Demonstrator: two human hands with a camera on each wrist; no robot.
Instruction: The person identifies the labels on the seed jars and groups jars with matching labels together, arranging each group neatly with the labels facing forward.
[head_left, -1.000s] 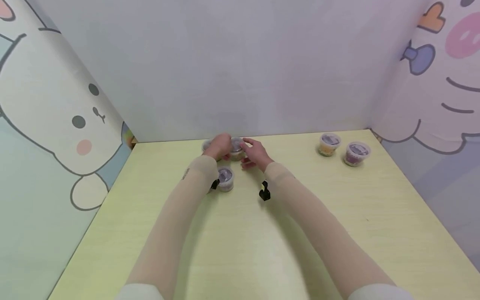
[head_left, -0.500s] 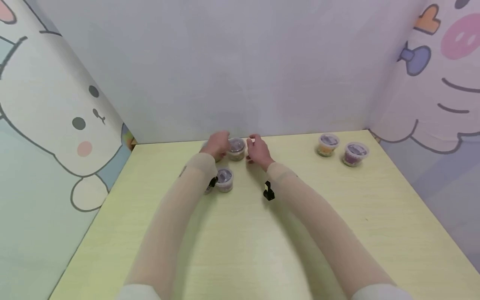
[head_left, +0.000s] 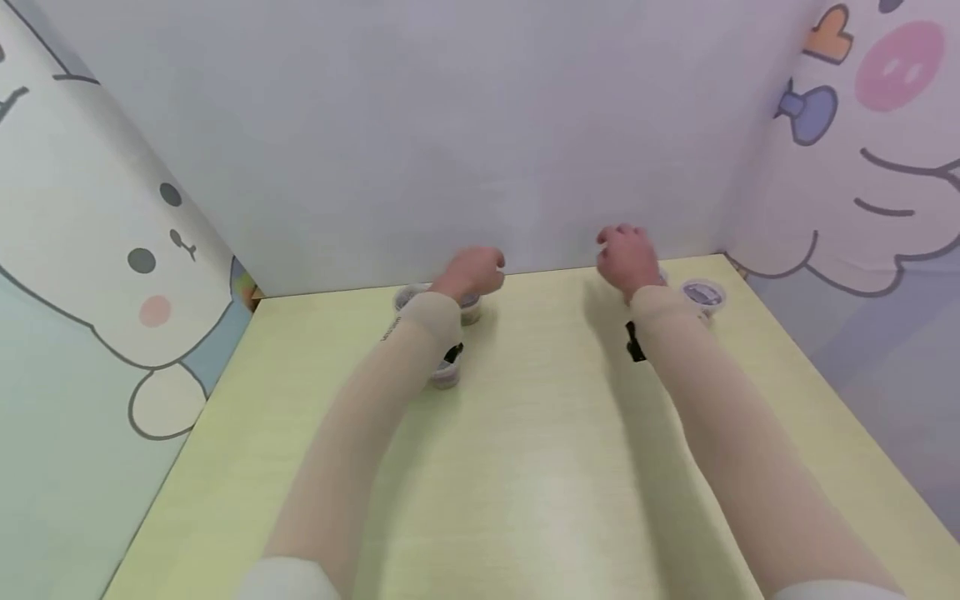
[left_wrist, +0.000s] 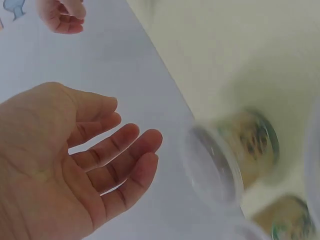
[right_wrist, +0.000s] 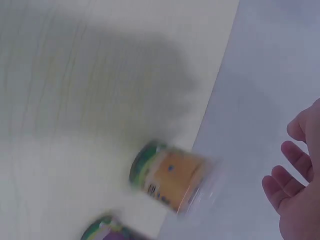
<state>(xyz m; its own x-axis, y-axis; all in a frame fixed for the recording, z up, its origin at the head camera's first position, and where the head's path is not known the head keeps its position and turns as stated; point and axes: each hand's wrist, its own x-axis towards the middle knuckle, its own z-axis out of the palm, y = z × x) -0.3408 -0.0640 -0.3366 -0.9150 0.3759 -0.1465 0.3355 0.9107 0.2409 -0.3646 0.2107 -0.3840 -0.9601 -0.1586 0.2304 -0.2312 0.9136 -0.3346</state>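
My left hand (head_left: 474, 271) hovers over a lidded clear tub (left_wrist: 212, 162) near the back edge, holding nothing, its fingers loosely curled. Partly under that wrist, a second back tub (head_left: 408, 294) and a nearer tub (head_left: 446, 375) show. Raised at the back right, my right hand (head_left: 627, 257) holds nothing and its fingers are loosely bent. Close to it stands a tub with orange contents (right_wrist: 175, 177), mostly hidden by the hand and wrist in the head view. Beside this one is a tub with purple contents (head_left: 703, 296).
All the tubs stand on a pale yellow wood-grain table (head_left: 517, 467). A plain light backdrop (head_left: 450, 125) rises behind its back edge. Cartoon-printed panels (head_left: 885, 200) flank the table on both sides.
My right hand has moved well to the right, from near the back middle tub to the orange tub. My left hand has shifted slightly right, over the back middle tub. The view has turned slightly.
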